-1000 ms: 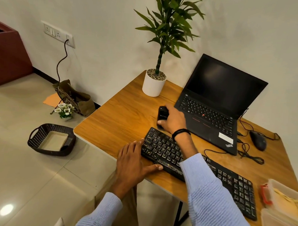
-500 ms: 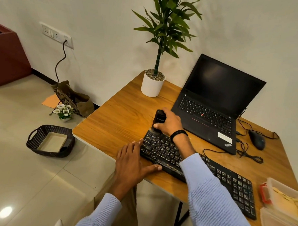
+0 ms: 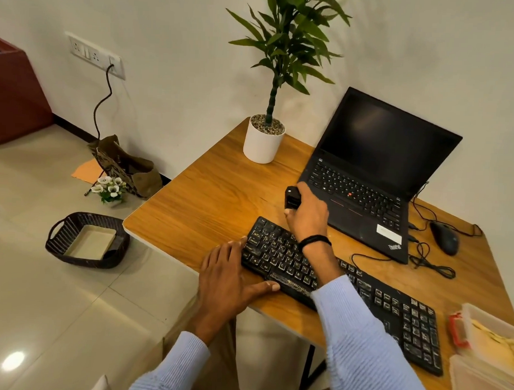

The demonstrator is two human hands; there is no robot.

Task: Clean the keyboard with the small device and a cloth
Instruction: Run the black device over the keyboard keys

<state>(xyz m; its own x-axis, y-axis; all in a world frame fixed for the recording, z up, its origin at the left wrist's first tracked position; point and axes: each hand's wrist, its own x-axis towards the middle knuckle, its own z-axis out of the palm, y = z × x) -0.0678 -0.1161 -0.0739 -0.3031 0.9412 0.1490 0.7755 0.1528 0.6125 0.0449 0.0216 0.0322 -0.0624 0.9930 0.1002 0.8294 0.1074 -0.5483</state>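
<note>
A black keyboard (image 3: 386, 312) with dusty keys lies slanted along the front of the wooden desk (image 3: 208, 204). My right hand (image 3: 306, 214) grips a small black device (image 3: 292, 198) upright, just beyond the keyboard's far left corner. My left hand (image 3: 231, 279) lies flat at the keyboard's left end, fingers straight against its side and thumb pressed on its front edge. No cloth is in sight.
An open black laptop (image 3: 377, 176) stands behind the keyboard, a white potted plant (image 3: 264, 142) at the back left, a black mouse (image 3: 444, 238) with cables at right. Plastic containers (image 3: 490, 352) sit at the front right corner. A dark basket (image 3: 86, 240) lies on the floor.
My right hand brought the device down onto the keyboard's top left keys, then raised it back just past that corner. My left hand stayed put.
</note>
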